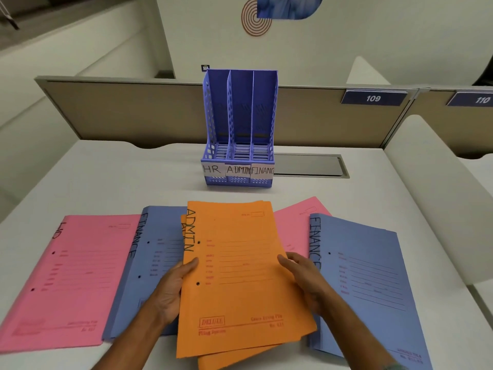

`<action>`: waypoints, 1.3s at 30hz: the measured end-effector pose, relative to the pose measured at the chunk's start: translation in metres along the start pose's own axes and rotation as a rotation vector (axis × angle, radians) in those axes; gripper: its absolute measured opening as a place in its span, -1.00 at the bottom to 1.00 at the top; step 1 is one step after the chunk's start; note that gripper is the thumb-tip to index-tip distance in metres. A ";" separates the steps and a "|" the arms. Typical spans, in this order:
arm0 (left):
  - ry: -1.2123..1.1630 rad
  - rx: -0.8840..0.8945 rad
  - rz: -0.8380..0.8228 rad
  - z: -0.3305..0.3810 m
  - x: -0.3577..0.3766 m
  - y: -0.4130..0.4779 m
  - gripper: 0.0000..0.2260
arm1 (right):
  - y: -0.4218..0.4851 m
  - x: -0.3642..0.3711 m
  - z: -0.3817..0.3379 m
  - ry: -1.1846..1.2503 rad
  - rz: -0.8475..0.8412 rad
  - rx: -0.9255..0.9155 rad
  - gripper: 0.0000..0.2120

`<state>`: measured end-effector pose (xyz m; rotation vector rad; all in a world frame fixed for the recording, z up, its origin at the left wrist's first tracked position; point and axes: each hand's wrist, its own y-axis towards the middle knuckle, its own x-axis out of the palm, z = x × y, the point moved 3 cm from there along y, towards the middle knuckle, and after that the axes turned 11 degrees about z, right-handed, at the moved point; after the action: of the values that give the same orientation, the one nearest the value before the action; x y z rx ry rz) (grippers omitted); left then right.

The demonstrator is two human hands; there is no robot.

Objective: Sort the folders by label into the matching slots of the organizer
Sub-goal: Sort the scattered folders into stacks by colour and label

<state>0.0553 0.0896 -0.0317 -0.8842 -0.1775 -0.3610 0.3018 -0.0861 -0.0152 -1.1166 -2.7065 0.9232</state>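
A blue three-slot organizer (240,129) stands at the back of the desk, its slots labelled HR, ADMIN and FINANCE from left to right; all three are bare. An orange ADMIN folder (234,236) is raised slightly at the front centre, with a second orange folder (240,356) under it. My left hand (170,289) grips its left edge and my right hand (304,279) grips its right edge. A pink HR folder (72,276) lies at the left, a blue FINANCE folder (152,257) beside it. On the right lie a pink folder (296,225) and a blue FINANCE folder (368,276).
The white desk (133,177) ends at a beige partition (133,110) with number plates 109 and 110. A grey cable hatch (309,165) is set in the desk right of the organizer. A white divider (440,182) rises along the right side.
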 end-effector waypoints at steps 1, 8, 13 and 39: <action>0.003 0.018 0.010 -0.001 0.000 0.000 -0.61 | 0.003 0.004 0.003 0.016 0.003 0.012 -0.70; 0.145 0.176 0.149 -0.002 -0.010 0.004 -0.70 | 0.010 0.035 0.011 -0.012 -0.025 -0.047 -0.73; 0.216 0.268 0.223 -0.001 -0.010 0.007 -0.71 | 0.016 0.043 0.010 -0.016 0.002 -0.124 -0.71; 0.531 0.374 0.114 -0.014 0.103 0.035 -0.70 | 0.058 -0.050 0.020 0.006 0.277 -0.182 -0.70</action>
<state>0.1642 0.0747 -0.0349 -0.4055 0.2884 -0.4270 0.3686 -0.0966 -0.0559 -1.5566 -2.7211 0.7099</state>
